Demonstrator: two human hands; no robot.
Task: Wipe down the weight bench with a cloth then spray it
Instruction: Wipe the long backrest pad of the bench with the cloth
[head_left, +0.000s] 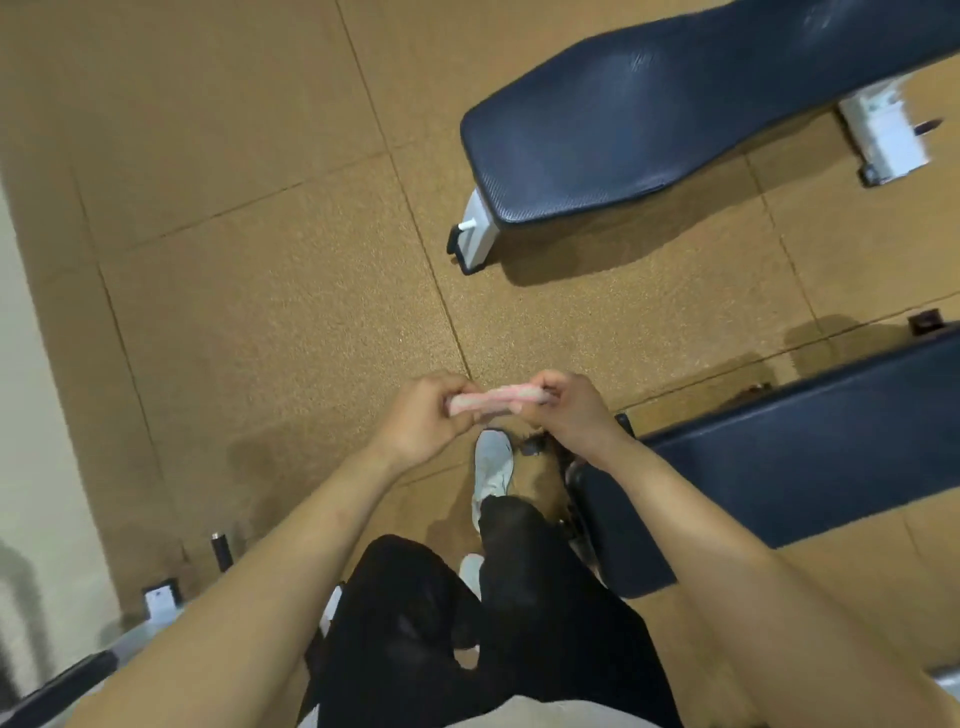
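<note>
pink cloth (496, 401) rolled up mid-air; left hand (423, 418) and right hand (569, 413) each pinch one end, fingers (441, 387) curled on it. probably soft, light, limp: fold into a pad, palm it. weight bench (779, 457) just to the right.

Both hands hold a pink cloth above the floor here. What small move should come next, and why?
Probably carry the bunched pink cloth right, onto the nearer dark blue padded bench. The left hand and right hand pinch its ends over the brown floor, clear of that bench, so wiping looks not yet begun.
</note>
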